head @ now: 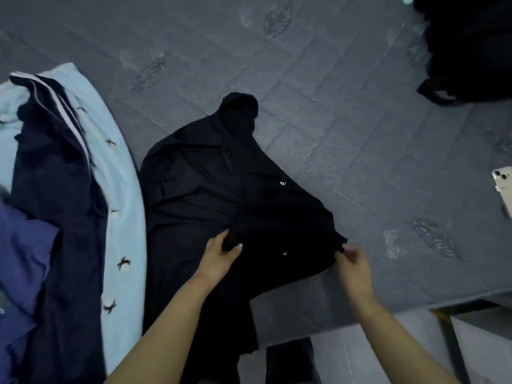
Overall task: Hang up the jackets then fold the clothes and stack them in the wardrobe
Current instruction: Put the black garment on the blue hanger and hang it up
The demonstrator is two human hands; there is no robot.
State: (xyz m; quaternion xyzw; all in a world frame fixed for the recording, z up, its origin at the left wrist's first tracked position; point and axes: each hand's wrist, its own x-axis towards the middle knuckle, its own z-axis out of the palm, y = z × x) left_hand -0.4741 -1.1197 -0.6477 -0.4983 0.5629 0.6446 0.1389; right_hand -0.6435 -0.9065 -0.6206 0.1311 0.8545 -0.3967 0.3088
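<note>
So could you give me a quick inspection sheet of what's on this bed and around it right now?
Surface: grey quilted bed, leaf pattern.
Job's things: black garment spread on the bed, part hanging over the edge.
Clutter: navy striped jacket on a light blue cloth; purple cloth beside it; phone; black bag.
Grips: left hand holds a fold of the garment; right hand pinches its edge.
Cables: nothing seen.
Surroundings: pale floor below the bed edge.
</note>
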